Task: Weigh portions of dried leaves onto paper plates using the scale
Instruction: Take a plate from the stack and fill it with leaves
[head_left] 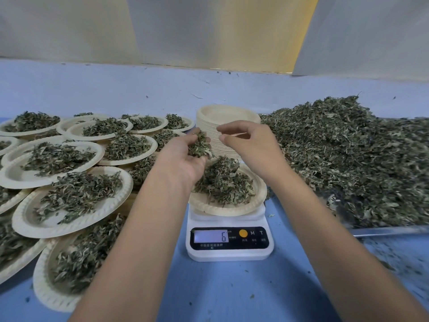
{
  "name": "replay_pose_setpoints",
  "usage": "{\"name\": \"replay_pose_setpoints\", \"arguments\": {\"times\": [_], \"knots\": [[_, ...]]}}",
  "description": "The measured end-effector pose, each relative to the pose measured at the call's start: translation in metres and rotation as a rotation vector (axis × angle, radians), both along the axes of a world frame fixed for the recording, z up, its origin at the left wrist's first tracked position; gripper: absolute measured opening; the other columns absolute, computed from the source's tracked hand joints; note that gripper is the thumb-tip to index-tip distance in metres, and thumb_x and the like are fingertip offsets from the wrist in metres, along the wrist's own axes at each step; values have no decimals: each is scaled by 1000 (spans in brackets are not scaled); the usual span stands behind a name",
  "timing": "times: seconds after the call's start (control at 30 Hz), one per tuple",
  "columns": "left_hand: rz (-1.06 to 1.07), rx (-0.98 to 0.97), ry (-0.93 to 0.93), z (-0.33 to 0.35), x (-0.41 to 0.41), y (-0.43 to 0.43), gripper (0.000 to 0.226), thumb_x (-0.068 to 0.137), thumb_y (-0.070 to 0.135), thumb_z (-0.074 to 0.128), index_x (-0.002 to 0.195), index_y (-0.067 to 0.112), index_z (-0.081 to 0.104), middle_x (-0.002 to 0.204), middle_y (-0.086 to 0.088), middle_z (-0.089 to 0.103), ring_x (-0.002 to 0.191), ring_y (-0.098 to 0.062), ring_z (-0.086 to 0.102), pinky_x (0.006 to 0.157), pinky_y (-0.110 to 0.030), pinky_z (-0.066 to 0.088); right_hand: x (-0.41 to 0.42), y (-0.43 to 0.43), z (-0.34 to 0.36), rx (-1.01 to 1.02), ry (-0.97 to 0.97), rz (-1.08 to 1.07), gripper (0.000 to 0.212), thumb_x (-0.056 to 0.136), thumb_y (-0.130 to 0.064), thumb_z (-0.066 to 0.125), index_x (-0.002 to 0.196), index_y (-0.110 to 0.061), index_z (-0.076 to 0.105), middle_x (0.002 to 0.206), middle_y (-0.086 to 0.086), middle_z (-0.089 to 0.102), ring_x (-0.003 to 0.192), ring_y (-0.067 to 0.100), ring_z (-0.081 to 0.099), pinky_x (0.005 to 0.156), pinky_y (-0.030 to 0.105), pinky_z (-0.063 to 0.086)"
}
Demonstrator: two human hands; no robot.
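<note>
Dried green leaves (222,182) lie heaped on a round beige paper plate (257,202) atop a white digital scale (229,253). Just above, the left hand (183,159) cups a leaf clump (200,145) in curled fingers. Beside it, the right hand (250,145) pinches a thin pale stalk (239,134).

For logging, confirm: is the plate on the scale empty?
No, the round beige paper plate on the white scale holds dried green leaves.

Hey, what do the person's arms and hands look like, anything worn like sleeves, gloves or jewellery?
Both arms are bare. The left forearm and right forearm show no sleeve anywhere in view. The left hand and right hand wear no gloves, and no watch, bracelet or ring shows on the visible parts.
</note>
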State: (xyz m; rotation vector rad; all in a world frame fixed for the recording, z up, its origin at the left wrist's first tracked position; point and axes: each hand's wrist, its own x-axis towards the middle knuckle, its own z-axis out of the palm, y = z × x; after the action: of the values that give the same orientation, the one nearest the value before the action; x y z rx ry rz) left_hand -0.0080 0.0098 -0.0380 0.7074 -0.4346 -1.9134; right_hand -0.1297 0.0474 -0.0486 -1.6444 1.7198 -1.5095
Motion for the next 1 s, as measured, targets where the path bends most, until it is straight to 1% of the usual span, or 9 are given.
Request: {"name": "replay_pose_setpoints", "arguments": {"times": [0.07, 0.13, 0.2, 0.33, 0.47, 0.57, 0.67, 0.77, 1.0], "knots": [[-38, -29, -20, 0, -4, 3, 30, 98, -1, 39, 122, 2, 57, 101, -13, 59, 96, -24, 63, 64, -26, 49, 6, 1, 1, -28, 11, 77, 26, 83, -18, 71, 108, -23, 70, 96, -12, 68, 77, 0, 62, 76, 20, 51], [-72, -66, -58, -1, -9, 5, 30, 98, 0, 39, 124, 3, 54, 109, -14, 61, 98, -24, 63, 72, -23, 51, 11, 0, -1, -45, 59, 95, 31, 81, -15, 73, 110, -22, 69, 92, -13, 64, 70, -7, 57, 67, 10, 44], [-77, -82, -88, -3, -12, 6, 28, 99, 2, 38, 122, 1, 54, 115, -16, 60, 98, -23, 62, 85, -26, 49, 14, -1, -4, -70, 71, 60, 28, 80, -12, 73, 106, -21, 71, 96, -7, 67, 68, -7, 56, 69, 9, 44], [-122, -146, -139, -2, -10, 8, 23, 99, 0, 37, 86, 6, 54, 77, -9, 60, 63, -13, 60, 57, -21, 50, 13, -3, -6, -86, 65, 24, 21, 78, -5, 72, 92, -20, 73, 89, -4, 71, 66, 1, 59, 66, 15, 47], [-136, -257, -199, -6, -9, 6, 23, 98, -2, 38, 87, 5, 57, 82, -9, 61, 68, -13, 59, 53, -20, 52, 5, -4, -6, -100, 23, -14, 17, 79, -7, 72, 82, -23, 71, 70, -14, 66, 65, 1, 60, 72, 24, 54], [-90, -316, -258, -8, -7, 1, 19, 96, -3, 42, 91, 3, 59, 85, -9, 62, 72, -14, 60, 62, -22, 55, -2, -4, -3, -123, -27, -59, 17, 79, -7, 72, 77, -25, 69, 69, -10, 65, 68, 6, 61, 74, 28, 54], [-56, -354, -293, -7, -2, -3, 18, 96, -3, 44, 90, 4, 60, 87, -8, 63, 79, -14, 62, 74, -21, 54, -7, -4, 1, -130, -151, -47, 20, 80, -4, 70, 77, -24, 68, 71, -4, 66, 66, 6, 61, 71, 24, 54], [-57, -393, -368, -4, 3, -5, 19, 96, -2, 45, 90, 7, 62, 88, -5, 66, 79, -11, 65, 72, -19, 54, -10, -4, 3, -104, -178, -46, 17, 81, -5, 69, 78, -22, 68, 72, -4, 66, 62, 0, 60, 64, 16, 52], [-30, -513, -629, -6, 1, -3, 20, 95, 7, 50, 87, 17, 65, 89, 2, 69, 85, -10, 63, 72, -17, 46, -11, -5, -2, 15, -74, -10, 9, 83, -20, 70, 75, -24, 69, 72, -9, 67, 68, 3, 57, 72, 21, 45]]}}
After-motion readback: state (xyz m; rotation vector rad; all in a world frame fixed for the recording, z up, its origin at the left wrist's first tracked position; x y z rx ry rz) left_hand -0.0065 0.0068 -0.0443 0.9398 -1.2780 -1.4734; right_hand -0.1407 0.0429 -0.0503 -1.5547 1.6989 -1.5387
